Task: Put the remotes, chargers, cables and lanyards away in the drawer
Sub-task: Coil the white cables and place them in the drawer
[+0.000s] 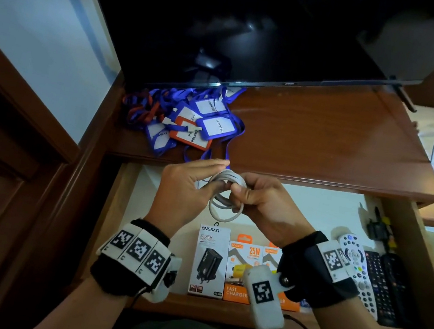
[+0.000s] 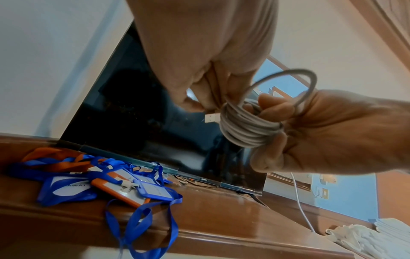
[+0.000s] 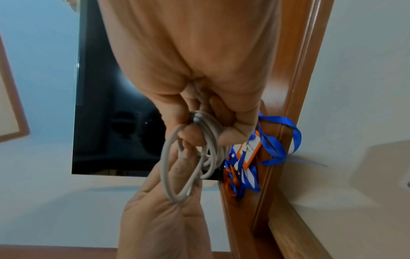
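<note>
The drawer (image 1: 127,206) stands pulled open below us, under the wooden top (image 1: 315,141) that carries the television (image 1: 235,22). Inside it already lie the boxed chargers (image 1: 210,261) along the front and the remotes (image 1: 372,278) at the right end, so we judge that part of the job done.

The lanyards (image 1: 188,121), a blue and orange tangle with card holders, sit on the wooden top near the left corner, one strap trailing over the edge towards the drawer. They have not been put away yet.

The cable (image 1: 226,195) is what we have in hand now: a pale cord wound into a coil, held above the open drawer and clear of its floor. Our left hand (image 1: 189,185) has its fingers through the coil with the turns wrapped round them, and our right hand (image 1: 258,200) pinches the bundle from the other side, fingers curled on it. In the left wrist view a white plug (image 2: 211,118) pokes out beside the coil.

We judge the step to be finishing the coil. Next we would need to tuck the plug end so the turns hold, then lower the bundle into the bare middle of the drawer and let go with both hands, before turning to the lanyards.
</note>
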Tool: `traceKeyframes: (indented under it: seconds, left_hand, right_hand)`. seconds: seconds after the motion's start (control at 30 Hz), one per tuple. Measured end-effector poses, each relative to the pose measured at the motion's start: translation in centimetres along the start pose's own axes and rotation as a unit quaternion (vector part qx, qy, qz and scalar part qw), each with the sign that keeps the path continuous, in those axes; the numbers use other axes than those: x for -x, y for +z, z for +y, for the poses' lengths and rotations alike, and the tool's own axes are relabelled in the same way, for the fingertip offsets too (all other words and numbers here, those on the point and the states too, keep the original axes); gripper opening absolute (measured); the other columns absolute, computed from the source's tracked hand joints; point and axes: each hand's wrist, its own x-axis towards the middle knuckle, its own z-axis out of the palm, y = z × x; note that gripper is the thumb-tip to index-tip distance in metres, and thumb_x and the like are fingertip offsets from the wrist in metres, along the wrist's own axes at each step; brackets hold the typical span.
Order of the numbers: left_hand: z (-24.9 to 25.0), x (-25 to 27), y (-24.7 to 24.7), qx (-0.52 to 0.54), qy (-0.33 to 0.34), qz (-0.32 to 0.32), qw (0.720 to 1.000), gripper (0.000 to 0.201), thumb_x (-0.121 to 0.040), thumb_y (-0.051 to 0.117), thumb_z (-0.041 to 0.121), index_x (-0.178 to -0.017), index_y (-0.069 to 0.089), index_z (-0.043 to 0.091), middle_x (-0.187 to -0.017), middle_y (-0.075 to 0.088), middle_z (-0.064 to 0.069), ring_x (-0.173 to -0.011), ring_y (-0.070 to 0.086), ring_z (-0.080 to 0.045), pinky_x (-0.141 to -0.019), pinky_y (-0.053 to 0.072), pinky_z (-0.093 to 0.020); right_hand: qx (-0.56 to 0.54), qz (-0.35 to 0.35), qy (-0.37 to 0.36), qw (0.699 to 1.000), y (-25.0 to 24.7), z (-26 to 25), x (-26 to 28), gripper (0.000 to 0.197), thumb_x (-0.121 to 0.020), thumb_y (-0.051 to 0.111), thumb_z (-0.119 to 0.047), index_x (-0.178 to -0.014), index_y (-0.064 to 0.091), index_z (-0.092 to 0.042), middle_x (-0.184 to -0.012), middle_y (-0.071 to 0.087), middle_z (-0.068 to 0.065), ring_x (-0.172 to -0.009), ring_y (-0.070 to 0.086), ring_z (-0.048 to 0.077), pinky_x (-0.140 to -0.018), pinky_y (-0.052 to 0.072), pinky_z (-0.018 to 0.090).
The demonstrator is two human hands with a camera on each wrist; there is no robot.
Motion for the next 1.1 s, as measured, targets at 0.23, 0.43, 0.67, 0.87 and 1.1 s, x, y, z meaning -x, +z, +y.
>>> traceKeyframes:
  seconds: [0.23, 0.43, 0.67, 0.87, 1.1]
  left_hand:
    - [-0.1, -0.5, 0.3, -0.087, -0.044, -0.087, 0.991, 0.032, -0.085, 0.062, 0.004, -0.116, 0.066, 0.001, -0.127, 0.061, -0.007, -0.116, 0.057, -0.017, -0.101, 0.036, -0.016]
    - [-0.2, -0.3, -0.2, -0.063, -0.105, -0.151, 0.981, 0.025, -0.089, 0.063, 0.02, -0.111, 0.054, 0.016, -0.11, 0.056, 0.008, -0.103, 0.05, -0.006, -0.08, 0.033, -0.008]
    - [-1.0, -1.2, -2.1, -0.041, -0.127, -0.218, 0.967, 0.029, -0.069, 0.084, 0.025, -0.081, 0.059, 0.015, -0.084, 0.07, 0.005, -0.08, 0.067, -0.011, -0.078, 0.054, -0.039]
    - [-1.8, -0.4, -1.9, 0.075, -0.192, -0.169, 0.964, 0.033, -0.065, 0.086, 0.017, -0.078, 0.058, 0.007, -0.082, 0.071, -0.011, -0.077, 0.069, -0.029, -0.072, 0.056, -0.049]
    - [-2.6, -0.9, -2.2, 0.087, -0.221, -0.048, 0.97, 0.029, -0.068, 0.084, 0.01, -0.073, 0.056, 0.005, -0.075, 0.071, -0.01, -0.073, 0.068, -0.028, -0.069, 0.056, -0.037]
  right_hand:
    - [0.08, 0.047, -0.006, 0.996, -0.2, 0.6, -1.0, 0.015, -0.091, 0.051, 0.004, -0.081, 0.061, -0.003, -0.054, 0.055, -0.002, -0.054, 0.05, 0.01, -0.061, 0.045, 0.023]
    - [0.092, 0.037, -0.007, 0.995, -0.4, 0.7, -1.3, 0.015, -0.089, 0.052, 0.007, -0.079, 0.06, 0.0, -0.053, 0.053, 0.002, -0.051, 0.049, 0.012, -0.061, 0.044, 0.026]
    - [0.238, -0.041, 0.05, 0.969, -0.7, 0.7, -1.2, 0.018, -0.088, 0.052, 0.007, -0.081, 0.062, -0.006, -0.066, 0.054, 0.004, -0.061, 0.048, 0.013, -0.061, 0.039, 0.026]
    - [0.147, -0.027, 0.041, 0.988, -1.0, 0.7, -1.5, 0.031, -0.086, 0.055, 0.011, -0.103, 0.049, -0.014, -0.088, 0.056, 0.019, -0.073, 0.049, 0.024, -0.065, 0.037, 0.031]
    - [0.224, 0.13, 0.026, 0.966, -0.7, 2.0, -2.2, 0.015, -0.081, 0.072, -0.007, -0.087, 0.058, -0.005, -0.076, 0.06, 0.008, -0.059, 0.053, 0.015, -0.051, 0.043, 0.023]
